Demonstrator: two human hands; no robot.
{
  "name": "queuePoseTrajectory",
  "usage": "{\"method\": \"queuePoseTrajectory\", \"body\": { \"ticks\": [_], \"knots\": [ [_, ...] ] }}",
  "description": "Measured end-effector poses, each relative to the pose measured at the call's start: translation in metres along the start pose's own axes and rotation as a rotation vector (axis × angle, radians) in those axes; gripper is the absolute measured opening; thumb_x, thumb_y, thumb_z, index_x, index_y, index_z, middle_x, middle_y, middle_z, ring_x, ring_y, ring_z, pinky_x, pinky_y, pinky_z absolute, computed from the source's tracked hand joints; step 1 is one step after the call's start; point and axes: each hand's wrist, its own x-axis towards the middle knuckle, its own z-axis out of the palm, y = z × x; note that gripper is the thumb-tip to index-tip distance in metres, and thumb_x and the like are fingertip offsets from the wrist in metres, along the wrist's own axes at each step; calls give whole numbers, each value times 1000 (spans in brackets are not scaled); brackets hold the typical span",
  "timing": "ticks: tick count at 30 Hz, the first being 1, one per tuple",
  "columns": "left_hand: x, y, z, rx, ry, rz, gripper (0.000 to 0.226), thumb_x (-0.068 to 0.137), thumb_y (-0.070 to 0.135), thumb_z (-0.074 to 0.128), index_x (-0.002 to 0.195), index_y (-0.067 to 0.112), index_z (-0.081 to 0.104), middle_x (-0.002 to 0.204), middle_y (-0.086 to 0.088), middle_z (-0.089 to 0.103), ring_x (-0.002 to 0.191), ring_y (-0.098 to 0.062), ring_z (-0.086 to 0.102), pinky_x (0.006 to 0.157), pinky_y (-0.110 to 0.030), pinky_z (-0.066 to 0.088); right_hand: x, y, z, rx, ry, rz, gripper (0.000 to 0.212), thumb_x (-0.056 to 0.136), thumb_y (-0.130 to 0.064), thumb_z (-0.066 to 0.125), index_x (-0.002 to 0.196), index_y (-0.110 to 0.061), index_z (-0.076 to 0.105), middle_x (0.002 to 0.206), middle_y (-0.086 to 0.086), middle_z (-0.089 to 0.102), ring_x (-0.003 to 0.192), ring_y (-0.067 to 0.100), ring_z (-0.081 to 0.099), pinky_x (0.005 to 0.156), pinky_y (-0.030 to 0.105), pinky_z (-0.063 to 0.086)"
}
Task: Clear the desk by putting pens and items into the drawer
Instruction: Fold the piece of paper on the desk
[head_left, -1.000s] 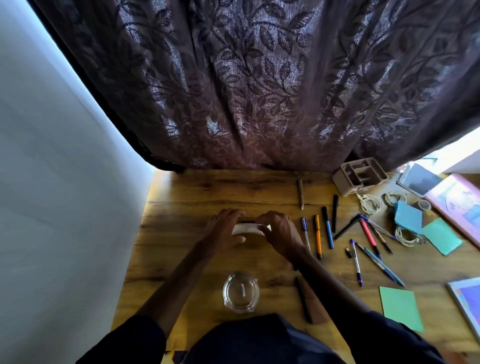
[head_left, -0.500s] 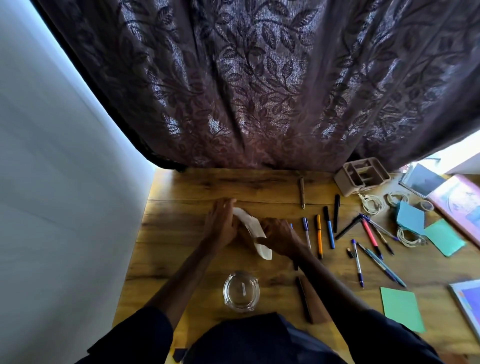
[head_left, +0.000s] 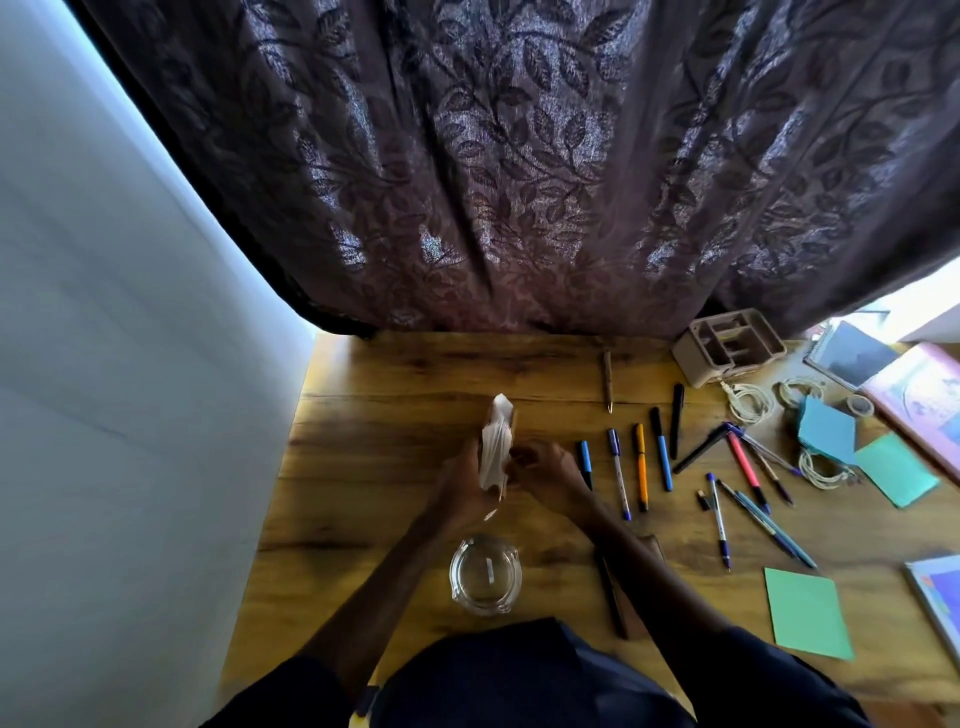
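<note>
Pens (head_left: 641, 465) beside L hand (head_left: 465, 488) w/ upright paper (head_left: 496, 447).

A room at home: a dark leaf-patterned curtain (head_left: 519, 166) hangs at 12 o'clock behind a wooden tabletop (head_left: 415, 374) with coloured pens (head_left: 642, 465).

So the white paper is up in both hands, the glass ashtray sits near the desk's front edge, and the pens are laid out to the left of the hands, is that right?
Not quite. In the head view the pens lie to the right of the hands, not the left. The rest holds: left hand and right hand hold the white paper, and the glass ashtray sits near the front edge.
</note>
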Motion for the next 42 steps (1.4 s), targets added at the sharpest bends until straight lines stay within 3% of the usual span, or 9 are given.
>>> {"method": "queuePoseTrajectory", "body": {
  "ticks": [3,7,18,20,23,27,30,36,42],
  "knots": [
    [3,-2,-5,22,-22,0,73,66,30,78,135,20,53,122,0,69,110,-19,66,89,-42,58,-2,2,1,-60,6,-31,36,81,-30,81,112,-15,72,97,-2,77,81,5,72,58,10,50],
    [7,-6,-9,82,-51,47,56,69,21,82,122,16,64,112,0,74,104,-17,71,85,-37,60,-3,6,8,-85,45,-84,57,68,-25,91,118,-12,68,108,-1,76,87,7,73,60,6,50],
    [19,-10,-8,193,-37,103,27,80,16,80,105,12,71,101,-1,76,97,-17,73,71,-17,52,3,13,10,-63,92,-111,51,71,-17,90,116,-8,67,106,4,76,89,11,74,67,20,60],
    [17,-6,-12,179,-71,99,37,78,18,82,112,11,69,107,-1,75,102,-17,71,73,-16,50,3,13,10,-62,83,-111,52,71,-20,90,116,-9,67,106,1,75,88,9,74,65,17,59],
    [8,-3,-10,93,-121,56,82,64,38,88,134,15,52,127,-1,65,116,-17,62,90,-34,56,3,14,7,-45,46,-123,45,76,-27,86,115,-13,66,103,-4,75,86,5,72,64,15,57],
    [-6,11,10,86,97,-60,108,48,74,74,132,14,44,128,-4,51,120,-20,48,95,-44,49,-1,17,-7,73,81,-67,10,87,-22,75,94,-16,76,81,-5,76,70,3,71,58,21,54],
    [-4,29,17,109,236,-124,89,62,66,78,126,11,50,124,-7,54,118,-26,52,91,-41,49,-4,19,-14,71,131,-42,12,89,-16,72,81,-7,75,67,-7,69,56,-6,62,50,11,42],
    [9,22,-7,81,331,-187,59,72,34,80,121,10,58,121,-10,61,115,-30,57,90,-40,52,9,24,-8,16,151,-11,5,86,-13,75,82,-12,73,68,-17,64,60,-13,61,50,7,40],
    [27,-17,-75,117,532,-275,62,78,44,75,126,8,59,117,-14,68,106,-35,66,85,-42,57,41,-19,17,4,-18,9,19,90,-13,71,75,-25,66,70,-16,63,54,-11,60,51,7,45]
  ]
}}
